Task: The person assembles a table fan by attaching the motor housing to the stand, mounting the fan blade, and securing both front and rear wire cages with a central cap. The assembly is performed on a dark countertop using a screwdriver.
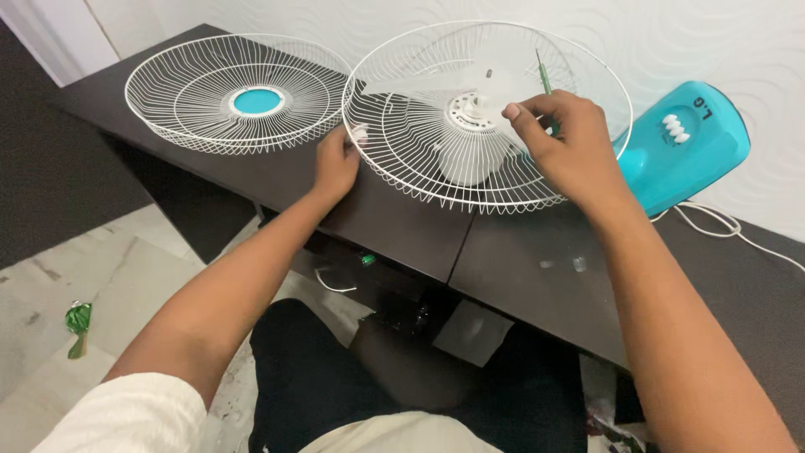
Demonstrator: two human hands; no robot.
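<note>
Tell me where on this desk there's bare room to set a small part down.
Bare dark desk lies in front of the rear guard, between the right hand and the white cable. Another strip borders the detached front guard and the left hand. The guards and teal base crowd the back.

The right hand (563,151) is covering most of the green-handled screwdriver (545,84), its tip lying out of sight. The left hand (335,164) is hiding its own fingertips behind the rear fan guard (419,159). The teal fan base (683,147) is partly disappearing behind the guard, and the white cord (738,231) is running off the right edge
</note>
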